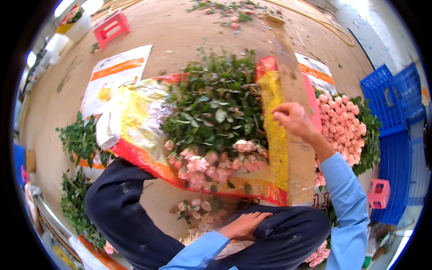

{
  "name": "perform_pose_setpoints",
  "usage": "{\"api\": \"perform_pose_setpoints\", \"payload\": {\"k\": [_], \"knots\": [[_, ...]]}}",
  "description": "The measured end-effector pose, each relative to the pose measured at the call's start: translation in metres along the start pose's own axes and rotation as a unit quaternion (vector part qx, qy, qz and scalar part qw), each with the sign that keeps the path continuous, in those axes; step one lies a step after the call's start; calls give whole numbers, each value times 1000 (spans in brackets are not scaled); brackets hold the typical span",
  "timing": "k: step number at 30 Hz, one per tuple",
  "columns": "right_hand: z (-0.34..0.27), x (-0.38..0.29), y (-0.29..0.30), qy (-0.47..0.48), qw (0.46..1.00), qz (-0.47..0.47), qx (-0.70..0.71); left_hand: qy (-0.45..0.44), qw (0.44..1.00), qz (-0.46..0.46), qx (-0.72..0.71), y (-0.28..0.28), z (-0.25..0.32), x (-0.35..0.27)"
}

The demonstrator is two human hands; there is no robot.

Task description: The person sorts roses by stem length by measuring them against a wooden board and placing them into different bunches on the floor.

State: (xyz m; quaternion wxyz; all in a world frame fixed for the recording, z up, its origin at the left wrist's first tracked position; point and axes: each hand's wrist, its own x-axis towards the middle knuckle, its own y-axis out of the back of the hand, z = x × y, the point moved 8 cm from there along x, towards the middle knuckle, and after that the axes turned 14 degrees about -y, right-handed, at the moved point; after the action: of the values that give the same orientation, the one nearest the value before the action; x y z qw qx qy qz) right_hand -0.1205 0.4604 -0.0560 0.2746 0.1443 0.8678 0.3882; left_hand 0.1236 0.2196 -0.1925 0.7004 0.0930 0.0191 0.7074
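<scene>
My right hand [293,118] is raised over the yellow edge of a printed plastic sack and an upright-lying wooden board [297,91]. Its fingers are curled, the thumb close to the index finger, with nothing visible between them. Flat on my thigh near the lap rests my left hand [245,225], holding nothing. Before me, on the red and yellow sack [141,118], lies a heap of pink roses; their blooms [202,167] point towards me and their leafy stems [219,101] away.
Bundled pink roses [341,128] lie right of the board, beside blue plastic crates [388,98]. Pink stools stand at the upper left [112,28] and right [378,193]. Leafy bundles [79,135] lie at left. Loose petals [200,209] and distant cuttings [236,15] litter the floor.
</scene>
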Motion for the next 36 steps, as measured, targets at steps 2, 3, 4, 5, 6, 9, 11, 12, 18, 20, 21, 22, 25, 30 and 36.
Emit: {"api": "perform_pose_setpoints", "payload": {"k": [2, 3, 4, 5, 6, 9, 11, 12, 18, 20, 21, 22, 25, 30, 36], "knots": [[-7, 5, -43, -5, 999, -21, -37, 11, 998, -15, 62, 25, 7, -9], [-10, 6, -61, -11, 998, -28, -54, 17, 995, -22, 91, 40, 10, -12], [-5, 7, -74, -51, 996, -32, -62, 14, 993, 25, 117, 60, 12, -15], [0, 13, -85, -73, 992, -24, -100, 15, 986, 103, 134, 87, 16, -20], [7, 18, -93, -122, 986, -35, -110, 13, 973, 176, 147, 114, 24, -26], [22, 27, -110, -182, 978, -47, -91, 15, 916, 376, 142, 168, 26, -46], [32, 35, -115, -192, 977, -43, -77, 32, 886, 449, 110, 202, 27, -58], [39, 36, -117, -197, 976, -39, -81, 24, 866, 474, 160, 214, 24, -64], [49, 42, -122, -160, 981, -14, -112, 168, 748, 537, 353, 330, -33, -109], [49, 46, -132, -135, 981, 11, -138, 303, 718, 493, 387, 360, -72, -137], [51, 47, -134, -127, 980, 28, -150, 347, 706, 461, 410, 371, -98, -144], [44, 43, -132, -105, 979, 46, -169, 377, 724, 423, 393, 380, -112, -144], [17, 26, -123, -13, 972, 130, -196, 418, 801, 366, 225, 377, -147, -144], [14, 28, -127, -42, 980, 102, -166, 368, 856, 346, 111, 356, -165, -126], [53, 44, -134, -159, 983, 34, -80, 349, 859, 351, 131, 349, -174, -124]]}}
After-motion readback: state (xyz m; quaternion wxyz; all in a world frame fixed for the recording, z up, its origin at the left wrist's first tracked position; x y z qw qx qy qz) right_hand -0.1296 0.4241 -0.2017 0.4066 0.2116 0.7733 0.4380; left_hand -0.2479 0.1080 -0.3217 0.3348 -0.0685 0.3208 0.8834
